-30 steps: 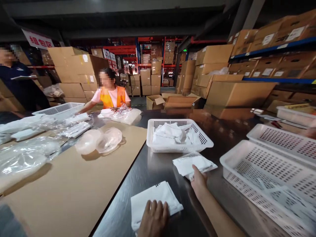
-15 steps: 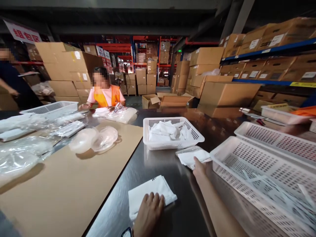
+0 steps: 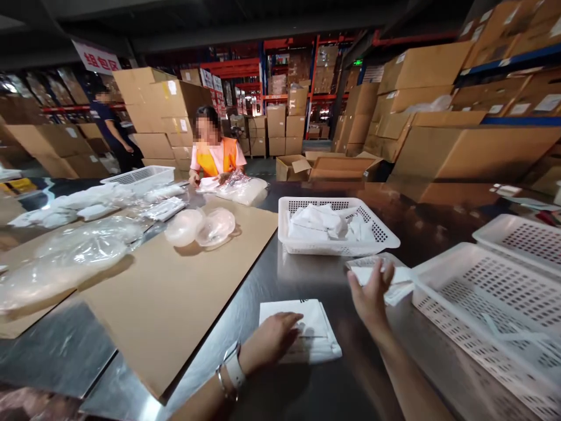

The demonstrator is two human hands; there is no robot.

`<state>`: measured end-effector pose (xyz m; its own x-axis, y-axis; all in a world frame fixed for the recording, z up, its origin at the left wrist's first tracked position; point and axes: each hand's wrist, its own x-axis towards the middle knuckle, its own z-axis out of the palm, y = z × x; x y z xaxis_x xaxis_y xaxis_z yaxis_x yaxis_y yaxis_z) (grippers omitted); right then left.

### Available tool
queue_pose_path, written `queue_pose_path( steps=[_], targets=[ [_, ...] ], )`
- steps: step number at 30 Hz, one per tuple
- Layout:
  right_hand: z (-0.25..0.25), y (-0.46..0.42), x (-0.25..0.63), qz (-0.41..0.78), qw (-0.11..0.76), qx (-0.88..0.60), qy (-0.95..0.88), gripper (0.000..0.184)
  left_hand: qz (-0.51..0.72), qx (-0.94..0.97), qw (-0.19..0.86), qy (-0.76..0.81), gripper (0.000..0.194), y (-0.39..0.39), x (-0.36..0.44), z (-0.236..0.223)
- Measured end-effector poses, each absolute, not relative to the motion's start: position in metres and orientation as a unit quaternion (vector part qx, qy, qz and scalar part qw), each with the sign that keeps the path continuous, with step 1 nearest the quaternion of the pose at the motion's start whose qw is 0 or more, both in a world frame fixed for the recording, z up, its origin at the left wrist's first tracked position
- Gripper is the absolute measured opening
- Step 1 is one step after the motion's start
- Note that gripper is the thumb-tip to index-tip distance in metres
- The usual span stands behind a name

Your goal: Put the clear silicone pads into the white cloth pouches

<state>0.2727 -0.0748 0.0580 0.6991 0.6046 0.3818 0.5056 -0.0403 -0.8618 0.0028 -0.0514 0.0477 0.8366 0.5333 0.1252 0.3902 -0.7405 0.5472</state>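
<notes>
My left hand (image 3: 272, 338) lies flat, fingers out, on a folded white cloth (image 3: 312, 318) on the dark shiny table (image 3: 315, 386). My right hand (image 3: 371, 292) is raised with its fingers spread and holds nothing. It hovers just in front of a white packet (image 3: 397, 280) that lies against the near white basket (image 3: 491, 304). A smaller white basket (image 3: 381, 237) behind it holds several folded white pieces (image 3: 318, 221).
A brown cardboard sheet (image 3: 166, 298) covers the table's left side, with clear plastic bags (image 3: 65, 257) and clear cups (image 3: 204, 227) on it. A person in an orange vest (image 3: 217, 158) works at the far end. Another person (image 3: 114, 131) stands at the back left. Cardboard boxes (image 3: 460, 146) fill the shelves.
My right hand has let go of the white packet and lifted with fingers spread. The view has swung left; my left hand stays on the cloth.
</notes>
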Motion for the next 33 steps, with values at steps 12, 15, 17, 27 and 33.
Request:
queue_pose_path(
  steps=[12, 15, 17, 27, 33],
  targets=[
    [0.046, -0.086, 0.223, 0.302, 0.038, -0.545, -0.782, 0.084, 0.075, 0.938, 0.222, 0.255, 0.064, -0.017, -0.017, 0.048],
    [0.045, -0.089, 0.219, 0.272, 0.042, -0.534, -0.799, 0.082, 0.06, 0.947, 0.206, 0.24, 0.07, -0.017, -0.019, 0.048],
    [0.042, -0.089, 0.215, 0.252, 0.058, -0.531, -0.807, 0.078, 0.056, 0.948, 0.201, 0.242, 0.063, -0.018, -0.019, 0.048],
    [0.045, -0.078, 0.233, 0.394, 0.203, -0.495, -0.747, 0.028, 0.058, 0.919, 0.328, 0.21, 0.042, -0.006, -0.026, 0.06],
    [0.04, -0.071, 0.244, 0.24, 0.349, -0.621, -0.66, 0.032, 0.11, 0.879, 0.299, 0.355, 0.053, -0.009, -0.022, 0.044]
  ],
)
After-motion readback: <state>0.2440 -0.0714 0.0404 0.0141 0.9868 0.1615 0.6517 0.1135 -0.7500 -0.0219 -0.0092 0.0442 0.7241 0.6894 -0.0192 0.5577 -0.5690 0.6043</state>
